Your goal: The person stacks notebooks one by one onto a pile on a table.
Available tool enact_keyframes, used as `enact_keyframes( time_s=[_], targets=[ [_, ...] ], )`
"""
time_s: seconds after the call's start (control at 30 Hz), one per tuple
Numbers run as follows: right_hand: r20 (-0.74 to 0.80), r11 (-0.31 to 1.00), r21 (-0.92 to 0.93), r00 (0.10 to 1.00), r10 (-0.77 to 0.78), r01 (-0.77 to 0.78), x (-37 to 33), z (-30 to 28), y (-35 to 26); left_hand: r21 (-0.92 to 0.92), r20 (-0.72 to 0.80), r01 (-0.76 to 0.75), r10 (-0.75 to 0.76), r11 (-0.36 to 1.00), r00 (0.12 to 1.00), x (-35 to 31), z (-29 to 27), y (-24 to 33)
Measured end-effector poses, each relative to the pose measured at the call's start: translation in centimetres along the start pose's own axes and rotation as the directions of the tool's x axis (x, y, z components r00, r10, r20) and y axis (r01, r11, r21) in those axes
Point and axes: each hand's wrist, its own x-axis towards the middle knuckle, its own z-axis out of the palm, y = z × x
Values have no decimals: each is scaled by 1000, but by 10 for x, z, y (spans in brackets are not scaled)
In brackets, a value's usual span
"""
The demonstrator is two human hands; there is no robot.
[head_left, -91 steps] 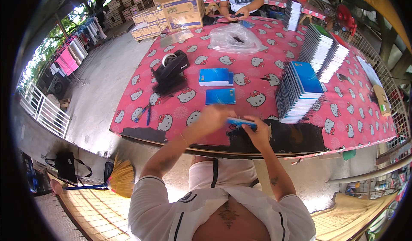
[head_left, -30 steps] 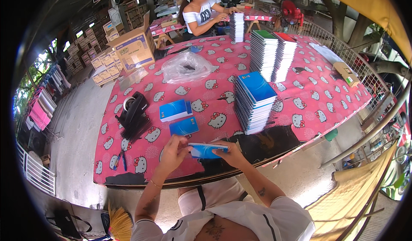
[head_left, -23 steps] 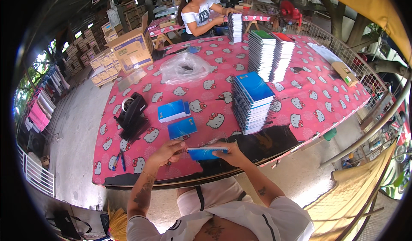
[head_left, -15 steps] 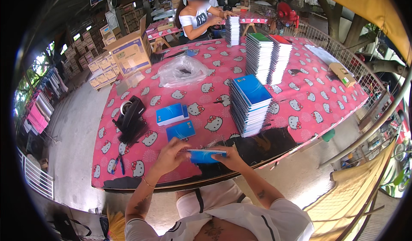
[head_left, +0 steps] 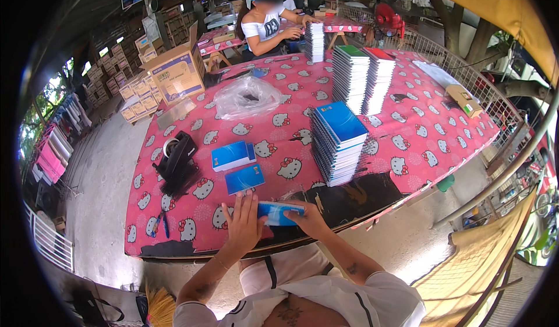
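Observation:
At the table's front edge, my right hand (head_left: 307, 219) grips a small blue-covered notebook (head_left: 276, 214) by its right end, thumb on the cover. My left hand (head_left: 243, 221) is at the notebook's left end, with its fingers stretched out and pointing away from me; the thumb side meets the notebook. Just beyond lies a flat blue notebook (head_left: 244, 179). Behind that sits a low stack of blue notebooks (head_left: 230, 154). To the right rises a tall stack of blue spiral notebooks (head_left: 339, 143).
A black tape dispenser (head_left: 176, 155) and blue-handled cutters (head_left: 162, 224) lie at left. Clear plastic (head_left: 247, 97) and an open carton (head_left: 177, 73) are farther back. Green-topped (head_left: 350, 76) and red-topped notebook stacks (head_left: 378, 82) stand beyond. A co-worker (head_left: 265, 30) handles another stack.
My left hand has shifted right and turned, its bent fingers now straight against the notebook's end. The notebook has moved slightly, with my right hand still gripping it.

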Motion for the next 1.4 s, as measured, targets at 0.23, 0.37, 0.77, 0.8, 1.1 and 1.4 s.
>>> enact_keyframes(
  time_s=[0.23, 0.37, 0.77, 0.8, 1.1, 1.4],
  targets=[
    [100, 998, -22, 994, 53, -51, 3, -10, -3, -594, 361, 111, 141, 797, 922, 46, -24, -47],
    [129, 999, -34, 991, -28, 33, 4, -13, -9, -674, 309, 75, 187, 735, 933, 45, -21, -54],
    [100, 976, 185, 990, 99, -116, 0, -6, -12, -110, 267, -55, 83, 992, 960, 45, -44, -16],
    [57, 971, 212, 994, 97, -106, -1, -4, -10, 59, 143, -62, 53, 996, 988, 38, -43, 2],
    [12, 962, 245, 993, 120, -120, -4, 14, -18, 84, 276, -58, 33, 995, 961, 21, -22, 2],
    [-2, 974, 214, 997, 82, -80, 0, 11, -28, -82, 329, -56, 80, 995, 941, 14, -26, 18]
  ],
)
